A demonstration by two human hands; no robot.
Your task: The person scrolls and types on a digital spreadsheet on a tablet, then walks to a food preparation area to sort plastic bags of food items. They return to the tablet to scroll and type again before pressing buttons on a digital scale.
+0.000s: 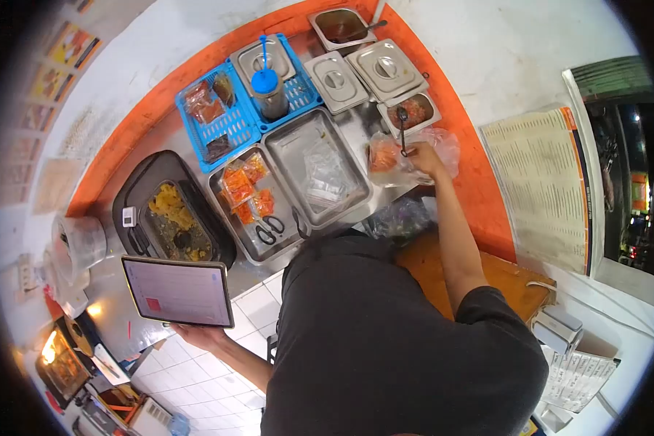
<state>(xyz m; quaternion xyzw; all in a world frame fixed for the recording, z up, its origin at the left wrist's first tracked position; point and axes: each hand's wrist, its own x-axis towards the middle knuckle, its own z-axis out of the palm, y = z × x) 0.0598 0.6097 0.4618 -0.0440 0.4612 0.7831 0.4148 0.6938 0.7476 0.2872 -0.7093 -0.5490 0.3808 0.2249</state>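
Note:
My left hand [196, 336] grips the lower edge of a tablet [178, 292] with a lit screen, held up over the counter's front edge. My right hand [424, 158] reaches to the far right of the counter, its fingers closed at the handle end of a dark spoon [403, 131]. The spoon lies over a small steel pan [434, 115] of chopped red food [415, 110]. Around and under that hand spreads a clear plastic bag [447, 143], next to orange food in plastic [383, 155]. The fingertips are small and partly hidden.
A steel tray [277, 251] holds orange food packets [238, 187] and scissors [269, 229]. Beside it stands another tray [363, 174] with clear bags. Lidded pans [336, 81], a blue basket [229, 134] with a blue-topped bottle [269, 94], and a black pan [134, 182] of yellow food surround them.

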